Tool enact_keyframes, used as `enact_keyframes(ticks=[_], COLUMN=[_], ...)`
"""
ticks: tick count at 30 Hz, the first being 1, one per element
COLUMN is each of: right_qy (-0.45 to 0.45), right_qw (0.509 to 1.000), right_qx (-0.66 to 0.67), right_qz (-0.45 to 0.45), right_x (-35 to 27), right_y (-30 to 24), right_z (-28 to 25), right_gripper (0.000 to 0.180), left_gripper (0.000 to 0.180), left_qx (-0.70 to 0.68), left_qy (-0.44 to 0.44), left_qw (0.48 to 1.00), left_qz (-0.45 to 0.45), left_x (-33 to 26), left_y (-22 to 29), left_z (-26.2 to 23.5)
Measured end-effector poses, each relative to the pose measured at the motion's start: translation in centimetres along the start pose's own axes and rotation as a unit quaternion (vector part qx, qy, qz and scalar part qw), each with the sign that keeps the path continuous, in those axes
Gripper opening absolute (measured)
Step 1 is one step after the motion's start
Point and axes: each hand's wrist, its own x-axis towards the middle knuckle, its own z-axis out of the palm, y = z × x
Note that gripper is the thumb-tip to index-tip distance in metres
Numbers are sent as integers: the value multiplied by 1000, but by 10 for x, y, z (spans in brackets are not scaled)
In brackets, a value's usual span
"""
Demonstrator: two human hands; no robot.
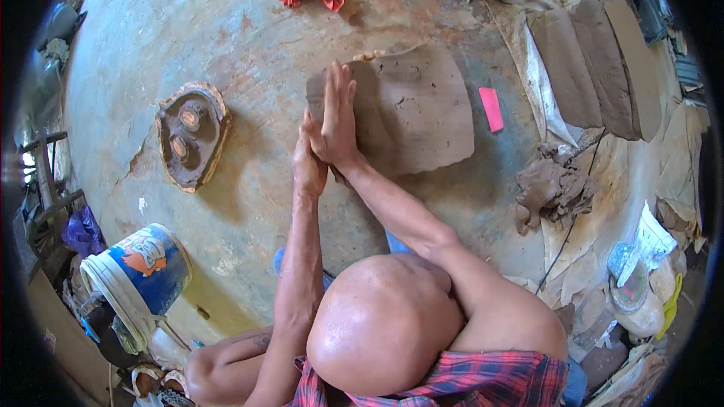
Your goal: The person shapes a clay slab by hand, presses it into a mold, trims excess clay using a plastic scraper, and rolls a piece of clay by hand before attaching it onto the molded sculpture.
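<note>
I was apparently flattening the clay slab [422, 117], right hand [336, 119] open; my left hand's [308, 167] state I couldn't tell. Next likely needed even pressure.

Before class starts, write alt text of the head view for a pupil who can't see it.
Someone's right hand and left hand meet at the left side of a brown slab on the floor. A pink strip and brown lump lie to the right; an oval dish and bucket, to the left.
</note>
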Motion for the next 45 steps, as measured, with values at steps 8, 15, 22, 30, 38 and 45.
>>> enact_keyframes(ticks=[8,15,22,30,38,45], right_qy=[25,64,67,22,-198,-314], right_qw=[996,993,994,996,974,927], right_qx=[-79,-97,-90,-84,52,188], right_qz=[23,0,-10,-28,-94,-82], right_x=[21,26,48,6,-26,-31], right_y=[5,3,-15,-9,-13,-22], right_z=[4,-6,0,-2,-33,-61], right_gripper=[107,111,114,105,85,70], left_gripper=[71,67,64,74,84,89], left_qx=[-32,-85,-116,-101,-5,-132], left_qy=[123,110,90,125,74,73], left_qw=[992,990,988,985,990,980], left_qz=[14,9,46,61,121,127], left_x=[-32,-54,-38,-43,-28,-24], left_y=[-30,-34,-24,-40,-37,-44], left_z=[3,11,5,-4,8,-6])
